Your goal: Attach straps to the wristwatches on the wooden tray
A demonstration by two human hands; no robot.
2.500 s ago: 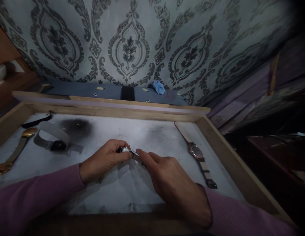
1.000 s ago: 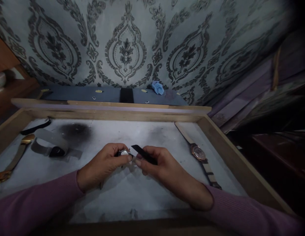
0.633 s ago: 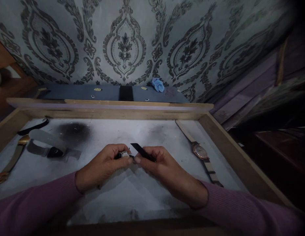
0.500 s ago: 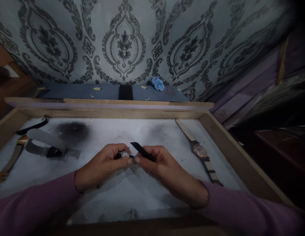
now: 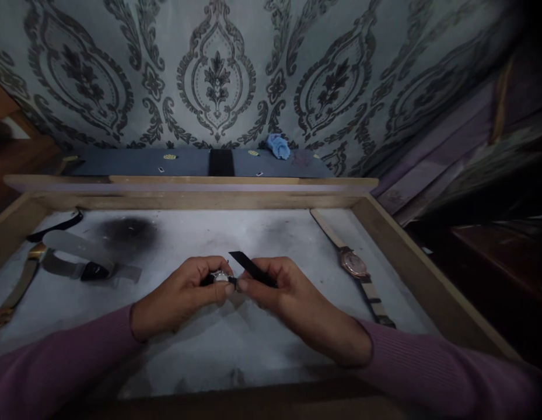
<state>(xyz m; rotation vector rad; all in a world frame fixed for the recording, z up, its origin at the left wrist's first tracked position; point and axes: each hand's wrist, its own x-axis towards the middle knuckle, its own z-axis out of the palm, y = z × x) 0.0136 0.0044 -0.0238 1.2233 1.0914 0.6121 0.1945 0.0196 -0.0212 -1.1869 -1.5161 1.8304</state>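
Fingers (image 5: 209, 263) of my left hand (image 5: 170, 300) pinch the watch (image 5: 221, 278) while those of my right hand (image 5: 297, 300) grip a black strap (image 5: 249, 267), both over the tray (image 5: 200, 202), where I reckon a hard tug could jerk the watch loose.

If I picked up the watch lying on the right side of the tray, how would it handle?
The watch lies flat, so it probably won't roll. Its slim straps would likely dangle, while the round case, its bulkiest part, may feel heaviest.
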